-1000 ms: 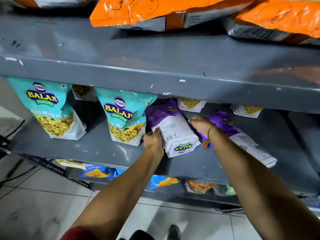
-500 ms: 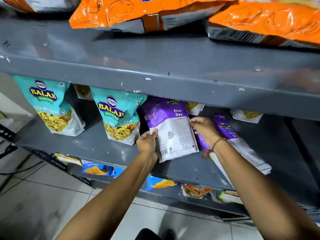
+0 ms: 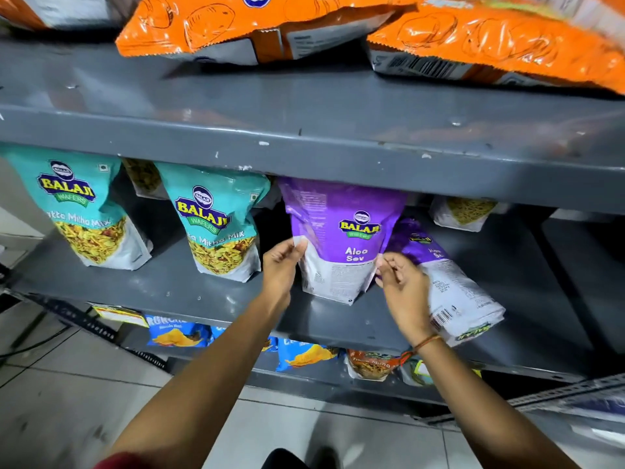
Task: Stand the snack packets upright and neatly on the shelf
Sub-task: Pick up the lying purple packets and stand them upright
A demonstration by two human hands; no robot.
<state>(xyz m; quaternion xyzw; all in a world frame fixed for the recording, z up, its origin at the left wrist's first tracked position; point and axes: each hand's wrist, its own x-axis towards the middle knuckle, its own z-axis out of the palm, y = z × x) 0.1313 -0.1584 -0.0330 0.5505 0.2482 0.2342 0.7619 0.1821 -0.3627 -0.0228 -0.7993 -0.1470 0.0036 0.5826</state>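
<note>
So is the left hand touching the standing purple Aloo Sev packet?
Touching: the head view shows the left hand pinching the left edge of the upright Aloo Sev packet.

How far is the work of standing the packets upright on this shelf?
Done: two teal packets stand upright. In hand: the left hand and right hand hold the sides of a purple Aloo Sev packet, now upright. Left: another purple packet lies flat to its right.

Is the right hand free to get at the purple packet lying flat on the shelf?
Probably yes. The right hand is at the standing Aloo Sev packet, its fingers only loosely on the edge, and the lying purple packet is right beside it with nothing on top.
</note>
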